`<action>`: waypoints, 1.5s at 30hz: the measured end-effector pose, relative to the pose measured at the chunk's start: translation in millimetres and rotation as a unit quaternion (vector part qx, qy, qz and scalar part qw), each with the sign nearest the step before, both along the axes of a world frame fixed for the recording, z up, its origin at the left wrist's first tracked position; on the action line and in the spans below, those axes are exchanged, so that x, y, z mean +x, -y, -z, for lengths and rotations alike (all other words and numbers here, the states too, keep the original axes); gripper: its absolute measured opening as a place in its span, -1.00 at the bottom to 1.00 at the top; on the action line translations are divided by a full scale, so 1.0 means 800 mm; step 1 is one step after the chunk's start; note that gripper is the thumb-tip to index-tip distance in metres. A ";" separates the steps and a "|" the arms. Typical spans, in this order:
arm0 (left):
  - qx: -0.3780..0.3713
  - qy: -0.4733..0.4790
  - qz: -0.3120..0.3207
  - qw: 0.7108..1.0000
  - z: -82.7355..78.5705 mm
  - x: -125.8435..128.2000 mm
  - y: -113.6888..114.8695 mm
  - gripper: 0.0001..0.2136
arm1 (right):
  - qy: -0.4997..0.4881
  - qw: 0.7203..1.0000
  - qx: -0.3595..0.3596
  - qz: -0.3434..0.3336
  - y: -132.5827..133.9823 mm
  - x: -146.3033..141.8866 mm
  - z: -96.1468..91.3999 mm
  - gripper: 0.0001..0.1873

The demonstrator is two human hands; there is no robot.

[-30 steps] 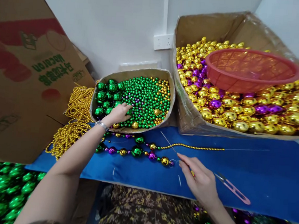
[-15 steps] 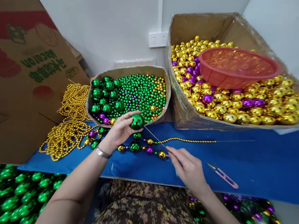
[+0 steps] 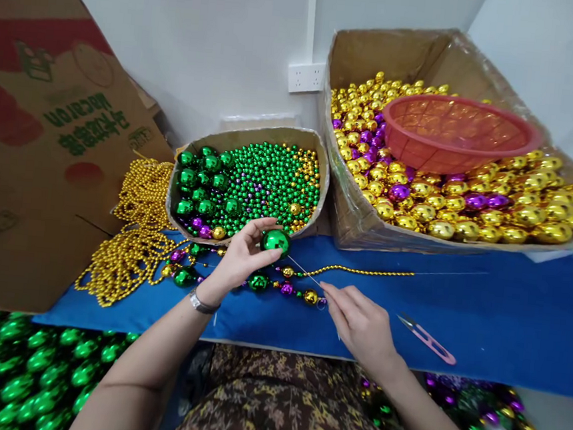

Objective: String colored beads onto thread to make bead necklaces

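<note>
Between the thumb and fingers of my left hand (image 3: 245,255) is a large shiny green bead (image 3: 276,241), held above the front of the bead box. My right hand (image 3: 360,318) pinches a thin straight needle or wire (image 3: 304,271), whose far end meets the green bead's lower right side. Whether it has entered the hole cannot be made out. On the blue cloth beneath lies a strand of green, purple and gold beads (image 3: 287,288), partly behind my left hand. A string of small gold beads (image 3: 362,270) trails right, ending in bare thread.
A lined box (image 3: 324,185) holds green, purple and gold beads. Behind right, a larger carton (image 3: 355,231) of gold and purple beads carries a red basket (image 3: 460,153). Pink thread snips (image 3: 429,339) lie right. Gold bead strings (image 3: 121,264) are heaped left beside a tall carton (image 3: 25,219).
My left hand has moved right and slightly down with the green bead, closer to my right hand. The right hand has stayed nearly in place.
</note>
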State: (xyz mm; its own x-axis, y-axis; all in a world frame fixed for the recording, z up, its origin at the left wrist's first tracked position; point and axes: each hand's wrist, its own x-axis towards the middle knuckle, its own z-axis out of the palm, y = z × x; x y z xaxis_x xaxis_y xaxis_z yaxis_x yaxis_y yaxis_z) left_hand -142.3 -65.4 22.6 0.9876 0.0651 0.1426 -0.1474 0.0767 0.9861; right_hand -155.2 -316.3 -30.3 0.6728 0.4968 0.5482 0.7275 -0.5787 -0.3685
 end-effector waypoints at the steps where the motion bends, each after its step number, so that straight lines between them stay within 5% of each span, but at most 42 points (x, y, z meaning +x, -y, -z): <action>1: 0.024 0.012 0.002 1.000 0.001 -0.002 0.005 -0.49 | -0.001 1.000 0.003 0.004 -0.002 0.000 0.000 -0.72; 19: -0.064 -0.049 0.028 0.996 0.031 -0.019 0.037 -0.47 | -0.033 0.999 0.028 -0.008 -0.008 -0.001 0.010 -0.75; 25: -0.035 -0.035 0.094 0.994 0.028 -0.014 0.030 -0.49 | -0.056 0.997 0.061 -0.001 -0.007 0.000 0.007 -0.79; 31: 0.117 0.033 -0.100 0.988 -0.002 0.062 -0.039 -0.74 | -0.052 0.995 0.080 0.028 0.006 0.002 0.004 -0.82; 34: 0.354 0.005 -0.149 0.923 -0.008 0.112 -0.077 -0.75 | -0.050 0.994 0.089 0.033 0.009 0.004 0.005 -0.84; 37: 0.612 -0.069 -0.111 0.780 -0.006 0.144 -0.097 -0.75 | -0.050 0.993 0.097 0.033 0.008 0.005 0.008 -0.84; 39: 0.675 -0.102 -0.082 0.727 0.002 0.152 -0.101 -0.79 | -0.051 0.993 0.098 0.033 0.008 0.006 0.011 -0.84; 45: 0.747 -0.143 -0.030 0.649 0.024 0.159 -0.098 -0.77 | -0.048 0.995 0.082 0.033 0.008 0.000 0.011 -0.83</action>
